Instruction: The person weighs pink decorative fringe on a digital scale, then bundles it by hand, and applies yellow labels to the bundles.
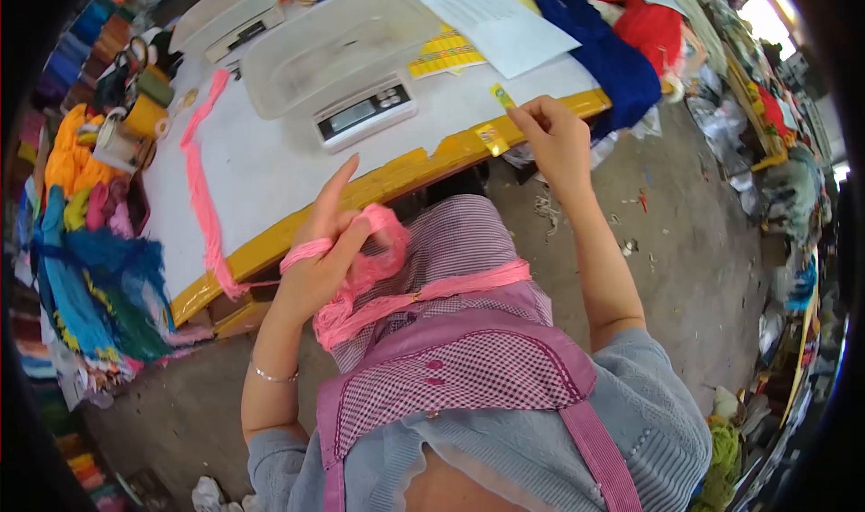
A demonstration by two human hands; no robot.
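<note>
The pink yarn (369, 269) is wound round the left hand (329, 255) — a band of it crosses the knuckles and a loose bunch sits in the palm, with the index finger pointing up toward the table (270, 170). From that hand one strand runs out to the person's right, across the checked apron (459, 368), so its long axis lies roughly level, left to right, over the lap. The left hand is plainly the one on it; its fingers are curled round the bunch.

The right hand (559, 138) is well apart from the yarn, raised at the yellow table edge, fingers pinched together near a small yellow label (502, 95) — whether they grip it I cannot tell. More pink yarn trails over the table, beside a scale (365, 111) carrying a clear tub (333, 44).
</note>
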